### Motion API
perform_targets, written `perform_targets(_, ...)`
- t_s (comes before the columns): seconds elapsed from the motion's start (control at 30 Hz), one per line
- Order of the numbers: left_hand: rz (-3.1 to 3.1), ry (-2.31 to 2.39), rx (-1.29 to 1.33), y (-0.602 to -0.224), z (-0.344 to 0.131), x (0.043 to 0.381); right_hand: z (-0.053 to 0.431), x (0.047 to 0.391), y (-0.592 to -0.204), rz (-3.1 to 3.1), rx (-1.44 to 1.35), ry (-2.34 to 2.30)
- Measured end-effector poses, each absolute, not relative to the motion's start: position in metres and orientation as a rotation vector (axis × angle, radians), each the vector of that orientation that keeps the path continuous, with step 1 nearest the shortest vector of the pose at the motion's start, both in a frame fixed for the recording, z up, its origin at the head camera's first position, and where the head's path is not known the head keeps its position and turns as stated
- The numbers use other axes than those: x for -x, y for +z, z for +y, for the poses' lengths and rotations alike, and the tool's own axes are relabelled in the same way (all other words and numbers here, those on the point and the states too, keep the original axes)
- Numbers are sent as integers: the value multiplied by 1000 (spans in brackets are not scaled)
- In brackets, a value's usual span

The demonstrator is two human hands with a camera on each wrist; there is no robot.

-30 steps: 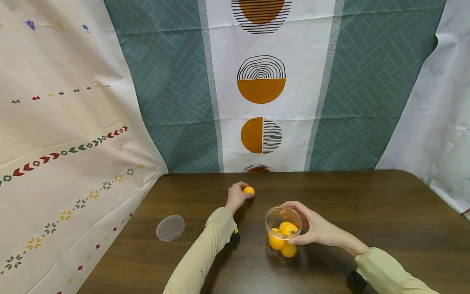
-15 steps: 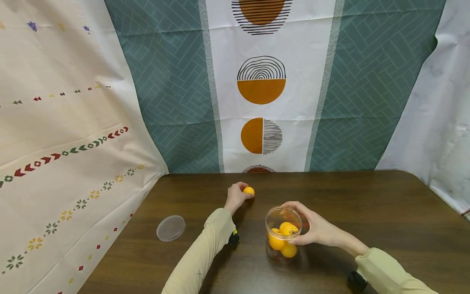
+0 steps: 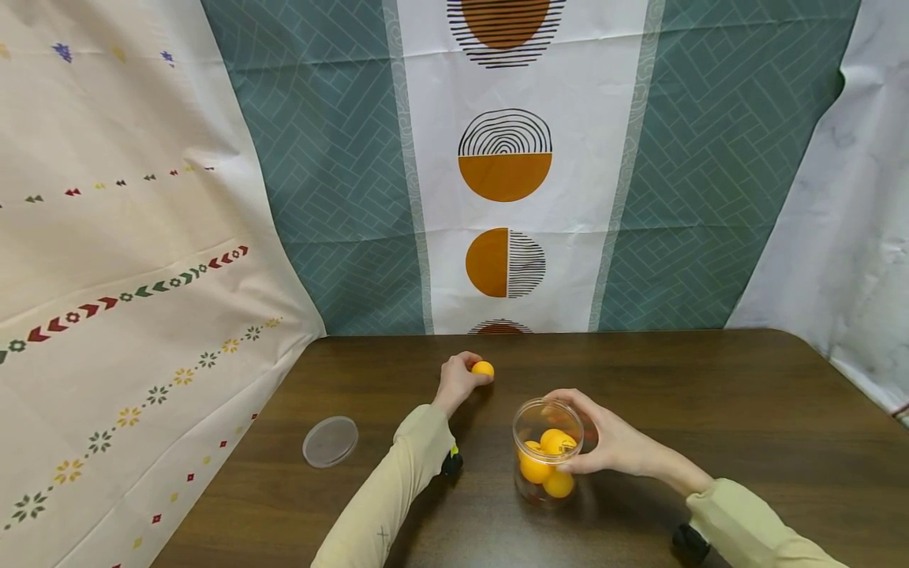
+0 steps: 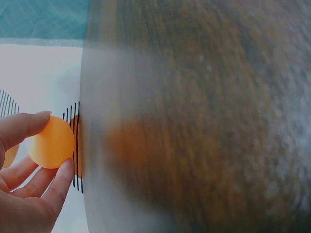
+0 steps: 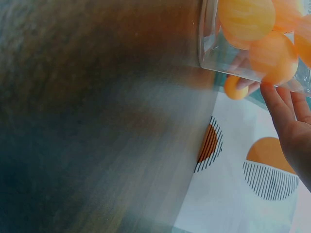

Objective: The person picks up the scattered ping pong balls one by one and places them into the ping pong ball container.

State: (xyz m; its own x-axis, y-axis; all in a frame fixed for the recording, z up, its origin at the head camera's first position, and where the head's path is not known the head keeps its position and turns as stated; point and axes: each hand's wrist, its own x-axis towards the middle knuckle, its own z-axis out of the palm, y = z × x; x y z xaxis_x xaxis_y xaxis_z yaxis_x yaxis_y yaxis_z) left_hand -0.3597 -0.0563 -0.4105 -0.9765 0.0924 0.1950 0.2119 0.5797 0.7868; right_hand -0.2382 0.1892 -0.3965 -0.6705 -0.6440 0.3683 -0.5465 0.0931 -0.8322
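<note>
My left hand (image 3: 457, 382) pinches an orange ping-pong ball (image 3: 484, 369) just above or on the far part of the table; I cannot tell which. In the left wrist view the thumb lies over that ball (image 4: 51, 143) and fingertips support its other side. Nearer and to the right, my right hand (image 3: 614, 443) grips a clear lidless jar (image 3: 527, 491) by its side near the rim. Several orange ping-pong balls (image 3: 536, 465) lie inside it. Fingers (image 5: 277, 104) press against the wall of the jar (image 5: 209, 53) in the right wrist view.
A round translucent lid (image 3: 331, 442) lies on the dark wooden table (image 3: 710, 394), left of my left forearm. Patterned cloths (image 3: 341, 158) hang behind the table's far edge and along both sides.
</note>
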Motion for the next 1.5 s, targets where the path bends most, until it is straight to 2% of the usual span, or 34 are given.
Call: perform_targets(1.5, -2621, -1521, 350, -397, -49, 345, 187, 235, -392, 2241, 1257, -1663)
